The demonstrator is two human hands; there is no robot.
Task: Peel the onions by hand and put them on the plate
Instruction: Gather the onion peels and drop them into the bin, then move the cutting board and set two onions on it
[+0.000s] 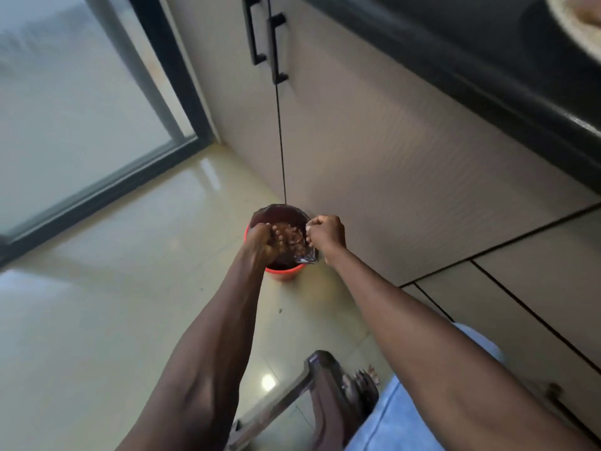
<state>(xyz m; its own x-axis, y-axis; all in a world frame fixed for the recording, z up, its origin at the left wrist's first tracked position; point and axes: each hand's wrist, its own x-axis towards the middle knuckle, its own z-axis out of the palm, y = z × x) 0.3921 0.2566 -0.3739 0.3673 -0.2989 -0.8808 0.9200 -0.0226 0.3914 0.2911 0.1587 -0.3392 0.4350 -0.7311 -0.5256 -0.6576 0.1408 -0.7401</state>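
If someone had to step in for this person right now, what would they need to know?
Left hand: down inside the dark plastic liner bag of the small red bin on the floor, fingers among brownish onion skins.
Right hand: pinching the bag's edge, holding it open.
Bin stands against the pale cabinet doors.
A pale plate's rim shows on the dark counter, top right; what lies on it cannot be told.
Done: some peeling, judging by the skins.
Left: unclear; no onions in view.
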